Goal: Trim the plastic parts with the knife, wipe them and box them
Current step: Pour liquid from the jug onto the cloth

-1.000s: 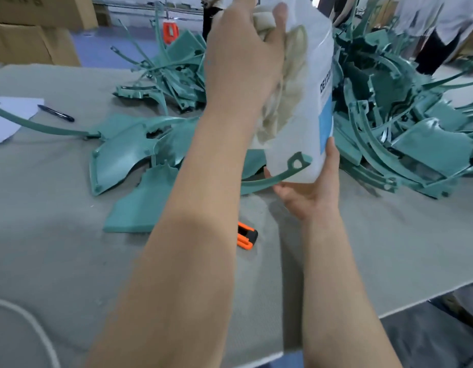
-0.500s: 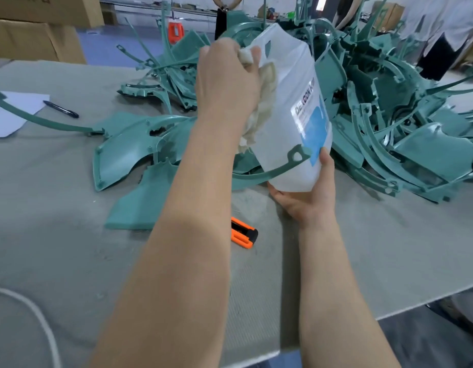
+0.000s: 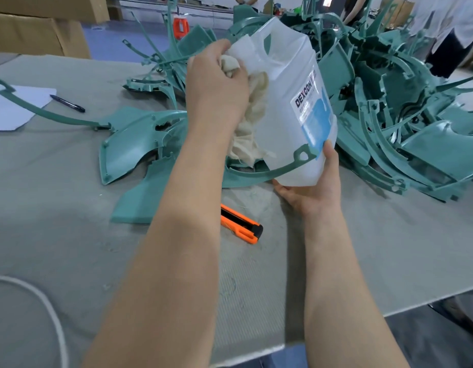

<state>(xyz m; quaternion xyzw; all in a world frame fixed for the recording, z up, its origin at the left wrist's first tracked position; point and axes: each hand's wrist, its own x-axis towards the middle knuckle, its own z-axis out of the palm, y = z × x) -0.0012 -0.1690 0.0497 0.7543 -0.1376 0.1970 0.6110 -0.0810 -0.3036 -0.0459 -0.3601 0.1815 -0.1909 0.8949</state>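
The teal plastic parts (image 3: 389,107) sit in a tangled heap toward the far right edge of the table (image 3: 70,235), and a few flatter pieces (image 3: 134,144) lie spread out mid-surface, nearer the far edge. One long curved strip (image 3: 256,173) arcs right across the front of the action. The knife (image 3: 242,224), orange and black, lies flat on the middle of the surface between the two forearms, and nobody is touching it.

Both hands are busy up above it. The left hand (image 3: 216,83) has its fingers bunched tight around a cream cloth (image 3: 250,128), pressing it against the top of a translucent white jug (image 3: 288,83), and the rest of the rag hangs down the jug's side. The jug is tipped toward that hand, with its blue label facing right. The right hand (image 3: 312,195) cups the jug's base from below, thumb up against the side wall.

Out at the left edge are a white sheet of paper (image 3: 12,110) and a dark pen (image 3: 68,103) beside it. A white cable (image 3: 52,314) loops across the near left corner. Cardboard boxes (image 3: 38,30) stand beyond the far left corner, and people in white (image 3: 448,27) stand behind the heap.
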